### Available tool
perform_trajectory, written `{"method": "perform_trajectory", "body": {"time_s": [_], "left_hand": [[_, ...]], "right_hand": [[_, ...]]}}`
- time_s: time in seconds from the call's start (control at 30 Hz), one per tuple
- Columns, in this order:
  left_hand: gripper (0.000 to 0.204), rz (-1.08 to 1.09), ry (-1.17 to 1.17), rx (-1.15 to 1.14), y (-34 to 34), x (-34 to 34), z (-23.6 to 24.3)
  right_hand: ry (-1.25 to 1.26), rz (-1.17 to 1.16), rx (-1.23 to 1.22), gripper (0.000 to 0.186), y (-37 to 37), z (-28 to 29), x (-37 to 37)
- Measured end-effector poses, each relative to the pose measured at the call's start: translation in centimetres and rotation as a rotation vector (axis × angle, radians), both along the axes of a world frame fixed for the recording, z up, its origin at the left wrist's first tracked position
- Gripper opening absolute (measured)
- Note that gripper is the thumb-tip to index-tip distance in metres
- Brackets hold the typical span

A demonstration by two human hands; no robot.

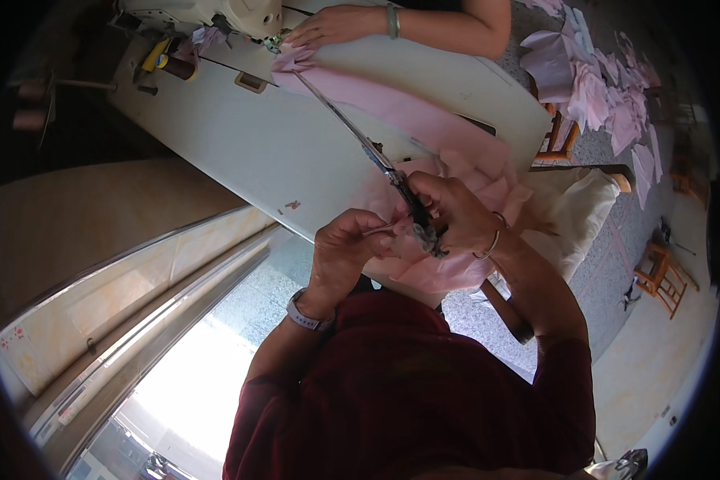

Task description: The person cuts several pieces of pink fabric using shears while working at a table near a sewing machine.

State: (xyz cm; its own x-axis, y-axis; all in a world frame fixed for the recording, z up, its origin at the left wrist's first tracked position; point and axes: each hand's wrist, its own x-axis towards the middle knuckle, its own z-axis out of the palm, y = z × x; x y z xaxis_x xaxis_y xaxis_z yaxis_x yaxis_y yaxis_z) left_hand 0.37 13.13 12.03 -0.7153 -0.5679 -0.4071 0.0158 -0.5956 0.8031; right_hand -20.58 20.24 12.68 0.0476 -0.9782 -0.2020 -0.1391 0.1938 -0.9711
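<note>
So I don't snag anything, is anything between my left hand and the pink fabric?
Nothing visible: your left hand pinches the pink fabric. The scissors in your right hand point away from it, toward the sewing machine.

their left hand [346, 244] pinches, thumb [366, 219] on fingers [382, 242]; their right hand [462, 214] curls closed just beside it, both arms [540, 288] bent inward.

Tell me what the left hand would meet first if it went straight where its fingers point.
More of the pink cloth, which the left hand pinches, probably comes first, then the dark scissor handles; depth is unclear.
</note>
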Motion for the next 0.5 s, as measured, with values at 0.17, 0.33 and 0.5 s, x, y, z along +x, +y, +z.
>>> {"method": "perform_trajectory", "body": {"time_s": [0.17, 0.33, 0.5], "left_hand": [[0.026, -0.024, 0.046, -0.030, 0.3, -0.4, 0.0], [0.031, -0.025, 0.013, -0.039, 0.2, -0.5, 1.0], [0.025, 0.030, -0.054, 0.140, -0.4, 0.1, 0.9]], "right_hand": [[-0.026, 0.008, -0.019, 0.025, -0.2, 1.1, 0.1], [0.028, -0.048, -0.129, 0.025, -0.1, 0.7, 0.3], [0.087, -0.045, -0.030, 0.026, -0.1, 1.4, 0.2]]}}
